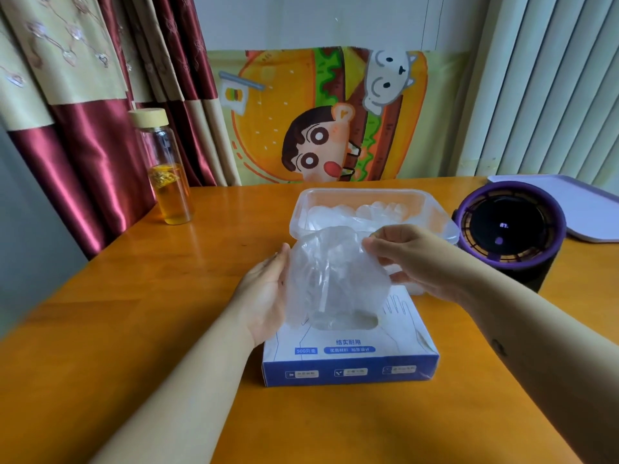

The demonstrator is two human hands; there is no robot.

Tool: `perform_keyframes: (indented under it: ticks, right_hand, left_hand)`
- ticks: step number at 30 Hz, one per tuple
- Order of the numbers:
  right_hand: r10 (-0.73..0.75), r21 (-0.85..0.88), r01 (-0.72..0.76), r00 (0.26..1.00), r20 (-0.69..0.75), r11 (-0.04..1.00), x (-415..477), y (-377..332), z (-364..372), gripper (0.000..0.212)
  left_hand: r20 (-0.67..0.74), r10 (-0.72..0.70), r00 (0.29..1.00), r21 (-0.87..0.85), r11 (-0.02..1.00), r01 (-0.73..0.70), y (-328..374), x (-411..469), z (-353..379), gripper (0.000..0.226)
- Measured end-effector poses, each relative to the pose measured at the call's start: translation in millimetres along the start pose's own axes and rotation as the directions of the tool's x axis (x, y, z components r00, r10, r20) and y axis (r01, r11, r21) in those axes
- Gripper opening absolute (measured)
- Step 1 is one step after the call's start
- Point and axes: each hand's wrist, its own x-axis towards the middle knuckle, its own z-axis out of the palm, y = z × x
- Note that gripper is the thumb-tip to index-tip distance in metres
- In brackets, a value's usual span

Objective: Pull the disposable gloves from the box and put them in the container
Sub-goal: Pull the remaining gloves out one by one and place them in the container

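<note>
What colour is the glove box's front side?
Blue with white labels on the glove box, head view.

Orange wooden table (100, 296), maroon-and-beige curtains (83, 112) at left, cartoon burger cloth (301, 95) on white wall (301, 18) — pale vertical blinds (552, 78) right

Soft even daylight, faint sheen on the wooden table (134, 296), wide-angle bending at edges, mild softness
</note>
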Motion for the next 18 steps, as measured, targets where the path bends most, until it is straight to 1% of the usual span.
perform_keyframes:
  ticks: [2, 3, 5, 7, 10, 11, 12, 13, 14, 15, 16, 17, 18]
  right_hand:
    - [-0.132, -0.197, 0.109, 0.986, -0.106, 0.974, -4.7, -11.4, -3.3, 0.031]
    - [-0.182, -0.245, 0.145, 0.974, -0.138, 0.959, -7.0, -17.4, -5.4, 0.033]
    - [-0.239, -0.270, 0.191, 0.959, -0.156, 0.944, -10.1, -29.2, -10.4, 0.035]
    - [-0.233, -0.314, 0.181, 0.963, -0.137, 0.932, -11.9, -39.4, -14.9, 0.038]
    - [-0.199, -0.409, 0.147, 0.976, -0.087, 0.901, -10.8, -48.2, -17.5, 0.040]
    - [-0.191, -0.429, 0.140, 0.978, -0.080, 0.892, -10.4, -49.6, -17.8, 0.039]
    - [-0.186, -0.442, 0.134, 0.979, -0.077, 0.887, -9.6, -50.3, -18.2, 0.039]
    - [-0.185, -0.451, 0.132, 0.980, -0.074, 0.883, -9.3, -50.4, -18.2, 0.038]
    - [-0.183, -0.455, 0.133, 0.981, -0.067, 0.881, -8.7, -50.8, -17.8, 0.037]
    - [-0.177, -0.450, 0.132, 0.983, -0.058, 0.883, -8.2, -49.9, -17.5, 0.037]
    - [-0.169, -0.437, 0.130, 0.984, -0.050, 0.890, -6.2, -48.8, -17.3, 0.037]
    - [-0.160, -0.417, 0.126, 0.986, -0.046, 0.900, -4.6, -47.4, -17.0, 0.037]
    - [-0.152, -0.401, 0.122, 0.988, -0.042, 0.908, -3.0, -46.1, -16.5, 0.037]
  left_hand:
    - [0.026, 0.014, 1.000, 0.026, 1.000, -0.014, 0.7, -0.1, 0.7, 0.036]
    - [0.039, 0.020, 0.999, 0.042, 0.999, -0.021, 0.9, 0.0, 1.2, 0.035]
    - [0.038, 0.026, 0.999, 0.095, 0.995, -0.029, 2.0, 1.8, 1.9, 0.029]
    - [0.022, 0.018, 1.000, 0.149, 0.989, -0.021, 5.7, -0.1, 2.0, 0.028]
    - [-0.017, 0.003, 1.000, 0.089, 0.996, -0.002, 11.6, -4.5, 2.8, 0.035]
    - [-0.067, 0.041, 0.997, 0.086, 0.996, -0.036, 15.2, -6.1, 3.7, 0.034]
    - [-0.127, 0.127, 0.984, 0.121, 0.986, -0.112, 19.1, -6.8, 5.0, 0.033]
    - [-0.172, 0.263, 0.950, 0.209, 0.952, -0.226, 23.5, -8.2, 6.3, 0.033]
    - [-0.163, 0.437, 0.885, 0.338, 0.867, -0.366, 29.4, -10.1, 6.9, 0.034]
    - [-0.066, 0.585, 0.808, 0.480, 0.729, -0.489, 35.9, -14.8, 8.5, 0.038]
    - [0.090, 0.653, 0.752, 0.605, 0.564, -0.562, 42.9, -20.2, 11.9, 0.045]
    - [0.248, 0.650, 0.718, 0.706, 0.386, -0.594, 47.0, -23.4, 15.4, 0.054]
    - [0.377, 0.622, 0.686, 0.776, 0.192, -0.601, 48.5, -22.8, 18.2, 0.060]
